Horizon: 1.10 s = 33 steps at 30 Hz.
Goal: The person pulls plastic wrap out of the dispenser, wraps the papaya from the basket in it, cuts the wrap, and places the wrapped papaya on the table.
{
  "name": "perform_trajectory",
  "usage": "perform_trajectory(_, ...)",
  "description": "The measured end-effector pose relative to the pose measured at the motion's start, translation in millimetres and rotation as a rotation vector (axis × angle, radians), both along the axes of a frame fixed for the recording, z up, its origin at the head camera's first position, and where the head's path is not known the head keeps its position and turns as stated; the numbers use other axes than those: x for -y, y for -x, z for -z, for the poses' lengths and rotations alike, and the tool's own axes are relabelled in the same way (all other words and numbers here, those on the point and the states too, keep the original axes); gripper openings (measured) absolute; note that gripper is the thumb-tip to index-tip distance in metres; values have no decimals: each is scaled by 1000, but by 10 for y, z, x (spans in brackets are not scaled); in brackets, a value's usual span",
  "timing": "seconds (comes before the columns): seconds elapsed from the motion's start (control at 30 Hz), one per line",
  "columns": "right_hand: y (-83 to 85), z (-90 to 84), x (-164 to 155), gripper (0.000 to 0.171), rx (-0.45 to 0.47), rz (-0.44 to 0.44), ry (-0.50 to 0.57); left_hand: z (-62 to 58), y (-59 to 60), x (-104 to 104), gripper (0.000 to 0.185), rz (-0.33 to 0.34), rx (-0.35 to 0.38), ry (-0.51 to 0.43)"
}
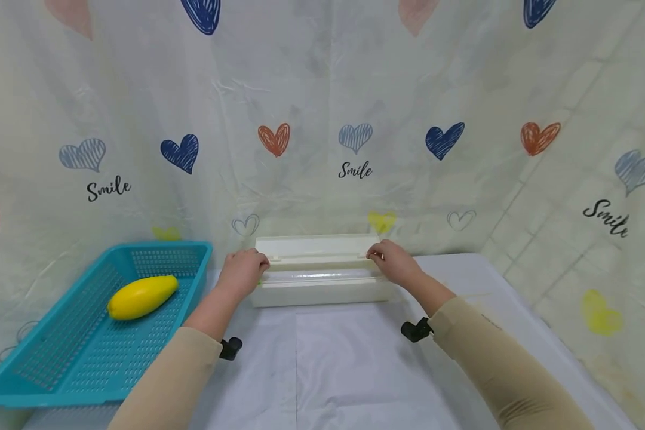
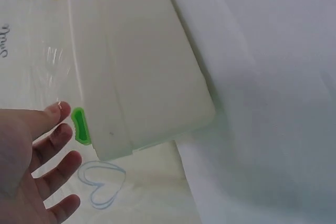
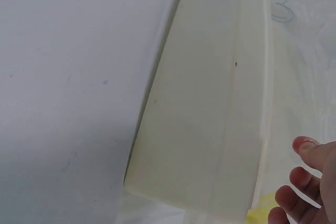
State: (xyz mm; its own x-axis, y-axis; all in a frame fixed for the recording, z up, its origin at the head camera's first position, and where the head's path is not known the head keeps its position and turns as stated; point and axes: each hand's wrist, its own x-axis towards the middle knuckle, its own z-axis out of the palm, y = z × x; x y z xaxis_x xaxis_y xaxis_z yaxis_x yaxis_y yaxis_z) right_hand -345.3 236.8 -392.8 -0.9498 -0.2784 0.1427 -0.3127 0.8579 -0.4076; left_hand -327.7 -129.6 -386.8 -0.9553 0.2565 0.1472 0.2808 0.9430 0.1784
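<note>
A long white cling film dispenser (image 1: 322, 292) stands on the table's far side, its lid (image 1: 317, 246) raised at the back. A glossy roll of cling film (image 1: 322, 275) shows inside. My left hand (image 1: 243, 272) is at the left end, thumb and fingertips pinching the clear film's edge. In the left wrist view, a green slider (image 2: 81, 126) sits on the dispenser's rim beside those fingertips. At the right end, my right hand (image 1: 395, 263) pinches the film edge between thumb and index finger. Being transparent, the film between the hands is hard to make out.
A turquoise plastic basket (image 1: 80, 364) stands to the left, with a yellow papaya-like fruit (image 1: 142, 297) in it. White cloth (image 1: 344, 370) covers the table. Behind hangs a pale curtain (image 1: 312, 77) printed with hearts and "Smile".
</note>
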Motion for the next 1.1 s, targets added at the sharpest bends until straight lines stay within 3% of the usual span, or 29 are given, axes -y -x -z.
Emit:
perform_trajectory(0.4, 8, -40, -5, 18, 1, 21, 34, -56, -34, 19, 20, -30, -12, -80)
perform_trajectory(1.1, -3, -129, -34, 21, -66, 35, 150, -190, -42, 48, 19, -11, -76, -179)
